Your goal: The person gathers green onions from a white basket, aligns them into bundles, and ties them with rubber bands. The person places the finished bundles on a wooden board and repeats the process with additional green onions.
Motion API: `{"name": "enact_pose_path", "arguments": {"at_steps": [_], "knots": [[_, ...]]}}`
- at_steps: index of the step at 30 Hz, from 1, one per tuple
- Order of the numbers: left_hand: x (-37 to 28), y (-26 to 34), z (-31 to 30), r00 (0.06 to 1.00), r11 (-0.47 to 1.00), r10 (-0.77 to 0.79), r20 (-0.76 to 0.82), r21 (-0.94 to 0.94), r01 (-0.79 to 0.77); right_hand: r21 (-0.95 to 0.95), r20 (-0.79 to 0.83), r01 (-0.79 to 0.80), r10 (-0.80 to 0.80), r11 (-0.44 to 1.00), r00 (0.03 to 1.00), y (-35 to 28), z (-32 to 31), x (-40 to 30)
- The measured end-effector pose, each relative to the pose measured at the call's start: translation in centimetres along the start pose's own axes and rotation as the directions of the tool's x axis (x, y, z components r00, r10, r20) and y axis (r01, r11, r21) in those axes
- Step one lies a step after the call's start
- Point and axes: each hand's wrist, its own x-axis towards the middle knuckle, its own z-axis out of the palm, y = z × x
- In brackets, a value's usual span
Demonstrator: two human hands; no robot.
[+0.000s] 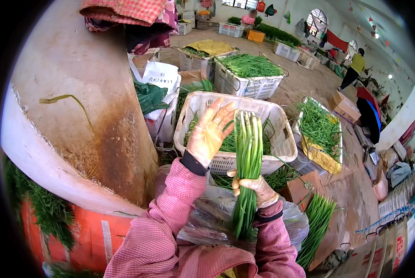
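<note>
My right hand (254, 187), in a thin translucent glove, grips a bundle of long green stalks (248, 149), which look like garlic scapes or chives. The bundle stands upright, pale ends up, its green ends hanging over the plastic-covered lap. Gloved too, my left hand (211, 132) is raised with fingers spread, palm showing, just left of the bundle's top and holding nothing. Behind both hands is a white plastic crate (284, 139) with loose green stalks inside. Another pile of green stalks (317, 226) lies at lower right on a brown board.
A stained wall or pillar (89, 87) rises at left. Crates of greens stand beyond, one (249, 83) behind the near crate and one (320, 135) to its right. Clear plastic sheeting (207, 215) covers my lap. A person (356, 67) in a yellow-green top stands far right; another sits far back.
</note>
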Motion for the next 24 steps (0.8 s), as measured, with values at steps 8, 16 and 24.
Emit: {"name": "enact_pose_path", "arguments": {"at_steps": [8, 16, 24], "knots": [[-2.0, -1.9, -0.5, 0.94, 0.778, 0.325, -0.102, 0.594, -0.204, 0.254, 0.108, -0.072, 0.046, 0.965, 0.993, 1.4, -0.3, -0.5], [-3.9, -2.4, 2.6, 0.892, -0.218, 0.287, 0.349, 0.93, -0.294, 0.14, 0.015, -0.111, 0.11, 0.984, 0.994, 1.8, -0.3, -0.4], [-3.5, -2.5, 1.3, 0.972, 0.062, 0.202, 0.118, 0.989, -0.133, 0.088, 0.055, -0.17, 0.166, 0.981, 0.985, 1.9, 0.4, -1.2]]}}
